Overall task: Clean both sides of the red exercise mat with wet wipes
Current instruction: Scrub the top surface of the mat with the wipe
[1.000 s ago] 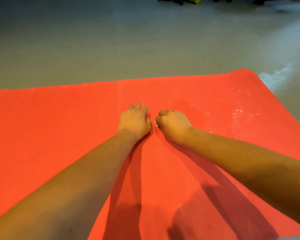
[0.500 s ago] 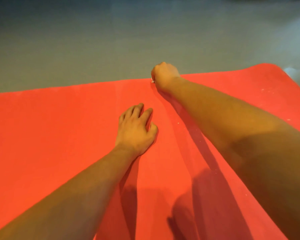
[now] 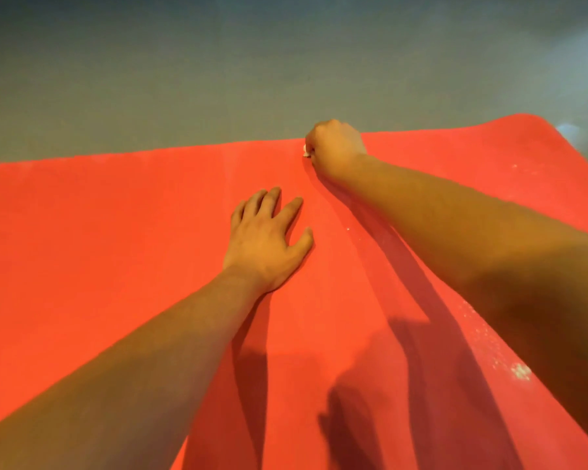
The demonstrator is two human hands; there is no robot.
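The red exercise mat (image 3: 99,249) lies flat on the floor and fills most of the view. My left hand (image 3: 265,242) rests palm down on its middle with the fingers spread. My right hand (image 3: 335,147) is stretched out to the mat's far edge, fingers curled tight around a wet wipe (image 3: 306,151); only a small white bit of the wipe shows at the left of the fist.
Grey floor (image 3: 218,79) runs beyond the mat's far edge. White specks and smears (image 3: 520,371) lie on the mat's right part, near my right forearm. The mat's rounded far right corner (image 3: 537,122) is in view.
My right hand has swept from beside the left hand out to the mat's far edge with the wipe. My left hand has flattened and spread its fingers on the mat.
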